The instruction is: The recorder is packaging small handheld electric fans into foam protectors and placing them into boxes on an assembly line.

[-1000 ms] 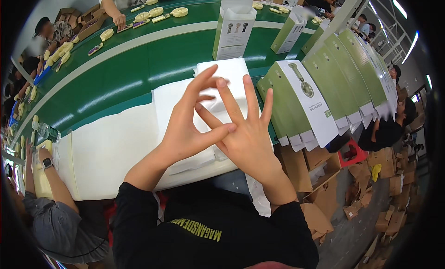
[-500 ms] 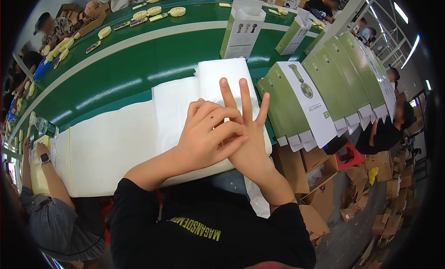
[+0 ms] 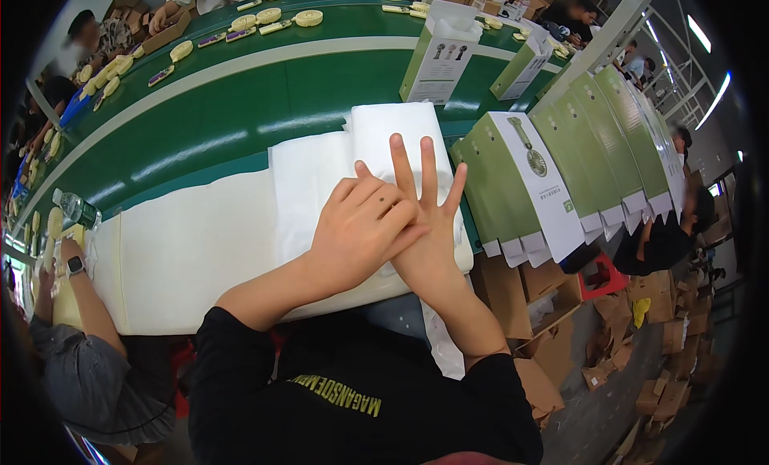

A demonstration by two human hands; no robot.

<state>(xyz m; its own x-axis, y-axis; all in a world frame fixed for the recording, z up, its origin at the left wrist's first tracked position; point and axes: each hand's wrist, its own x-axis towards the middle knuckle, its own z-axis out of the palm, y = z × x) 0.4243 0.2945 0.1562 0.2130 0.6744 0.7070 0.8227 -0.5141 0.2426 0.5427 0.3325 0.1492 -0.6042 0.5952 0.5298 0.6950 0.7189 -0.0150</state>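
Green conveyor belt [image 3: 240,104] curves across a crowded workshop, pale fans [image 3: 308,18] lying along its far side. At far left, a co-worker's arm [image 3: 98,309], a watch [image 3: 75,265] at the wrist, reaches toward the belt, near a clear bottle [image 3: 78,209]. A white table [image 3: 192,241] runs rightward to two stacks of white sheets [image 3: 308,173], side by side and partly hidden behind the worker's hands. The sheets look thin and soft; each is probably light, limp and easily creased, best lifted by a free edge or corner in a fingertip pinch. Before them, the left hand [image 3: 364,225] curls its fingers against the inner side of the right hand [image 3: 430,247]. Whether those fingers clamp, pinch something small or merely touch cannot be told. The right hand, its back to the camera, holds three fingers raised and spread well apart, the rest covered; neither hand visibly grips a sheet. At right, just beside the stacks, stands a row of green boxes [image 3: 497,177], with brown cartons [image 3: 505,293] below.
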